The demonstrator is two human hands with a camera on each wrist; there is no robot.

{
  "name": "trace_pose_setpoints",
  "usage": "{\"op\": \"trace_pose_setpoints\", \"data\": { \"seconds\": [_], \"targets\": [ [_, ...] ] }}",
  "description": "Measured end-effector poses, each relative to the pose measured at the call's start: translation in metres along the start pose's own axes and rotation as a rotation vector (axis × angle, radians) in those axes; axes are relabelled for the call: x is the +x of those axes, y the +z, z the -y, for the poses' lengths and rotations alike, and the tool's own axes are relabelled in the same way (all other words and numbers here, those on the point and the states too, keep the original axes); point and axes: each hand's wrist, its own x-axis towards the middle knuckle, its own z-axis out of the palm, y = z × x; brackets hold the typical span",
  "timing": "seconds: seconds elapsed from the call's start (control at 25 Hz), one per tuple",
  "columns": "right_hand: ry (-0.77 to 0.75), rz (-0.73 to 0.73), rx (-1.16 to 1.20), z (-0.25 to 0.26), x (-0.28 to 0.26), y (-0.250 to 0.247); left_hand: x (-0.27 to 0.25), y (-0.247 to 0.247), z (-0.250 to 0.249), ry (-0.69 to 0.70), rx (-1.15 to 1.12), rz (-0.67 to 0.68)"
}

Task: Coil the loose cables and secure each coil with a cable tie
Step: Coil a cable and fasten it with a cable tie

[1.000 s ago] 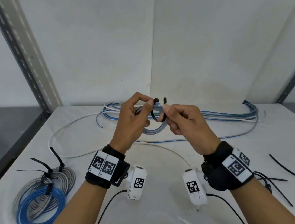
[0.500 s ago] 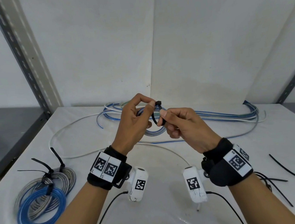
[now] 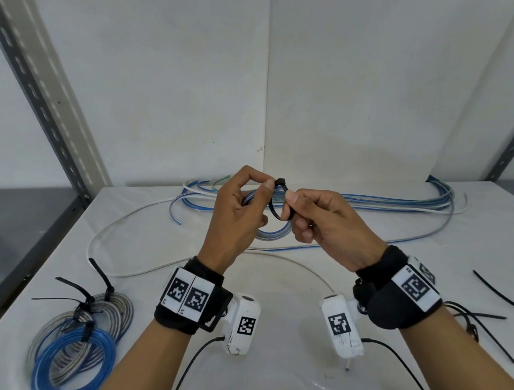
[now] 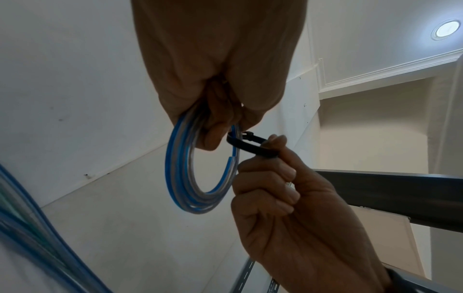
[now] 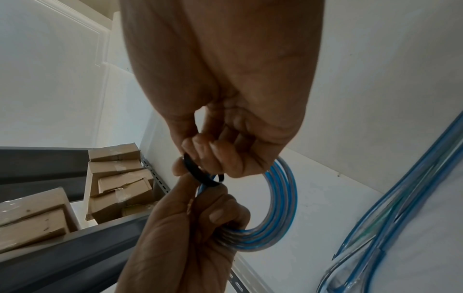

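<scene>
The left grip [image 3: 235, 216] holds a small coil [image 4: 200, 174] of blue-and-clear cable, fingers curled round one side of the ring, with the thumb and forefinger pinching the head end of a black cable tie [image 3: 277, 202]. The right grip [image 3: 322, 219] pinches the tie's looped strap between thumb and forefinger. Both hands are raised above the worktop [image 3: 301, 366], so the coil hangs in the air in front of the loose cables [image 3: 395, 208] that lie along the far side of the worktop.

The coil looks light and springy: its cut end [image 4: 231, 158] already stands a little off the ring in the left wrist view, so the turns will likely splay if the fingers slacken. The smooth jacket probably slides easily, and the best hold is across all the turns, just beside where the tie crosses them. The tie is thin, stiff enough to keep its arc, and probably slick; pinching it near the tail tip gives the most control for feeding it into the head. Whether the tail has entered the head, I cannot tell.

By count: one coil is in hand. Finished coils [image 3: 74, 350] lie stacked to the near left of the loose cables, one blue on top of what looks like two grey ones, though the overlap makes the grey count uncertain. Spare ties [image 3: 511, 300] lie to the near right of the loose cables: one apart, at least two more partly hidden by the right wrist.
</scene>
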Motion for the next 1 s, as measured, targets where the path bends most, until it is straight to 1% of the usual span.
{"op": "trace_pose_setpoints", "data": {
  "seconds": [0.12, 0.2, 0.32, 0.36, 0.48, 0.52, 0.64, 0.68, 0.76, 0.88, 1.0],
  "targets": [
    [0.019, -0.051, 0.020, 0.003, 0.000, 0.002, -0.001, -0.001, 0.001, 0.053, 0.052, 0.038],
    [0.028, -0.165, 0.024, 0.005, 0.002, 0.004, -0.002, 0.001, 0.002, 0.076, 0.074, 0.086],
    [0.033, -0.340, -0.023, 0.006, 0.007, 0.007, -0.004, 0.005, 0.002, 0.037, 0.059, 0.097],
    [0.035, -0.357, -0.039, 0.006, 0.008, 0.007, -0.004, 0.005, 0.003, 0.022, 0.053, 0.090],
    [0.025, -0.342, -0.063, 0.011, 0.012, 0.003, -0.004, 0.005, 0.005, -0.008, 0.018, 0.096],
    [0.022, -0.374, -0.053, 0.012, 0.016, 0.000, -0.006, 0.006, 0.005, -0.019, 0.002, 0.116],
    [0.008, -0.587, -0.023, 0.014, 0.036, -0.013, -0.013, 0.016, 0.002, -0.041, -0.055, 0.204],
    [0.006, -0.632, -0.032, 0.013, 0.041, -0.016, -0.015, 0.018, 0.001, -0.047, -0.066, 0.224],
    [-0.006, -0.660, -0.050, 0.008, 0.045, -0.018, -0.015, 0.019, 0.003, -0.073, -0.088, 0.257],
    [-0.021, -0.652, -0.072, 0.006, 0.045, -0.021, -0.013, 0.017, 0.007, -0.168, -0.182, 0.316],
    [-0.008, -0.568, -0.055, 0.011, 0.041, -0.021, -0.014, 0.020, 0.006, -0.219, -0.210, 0.342]
  ]
}}
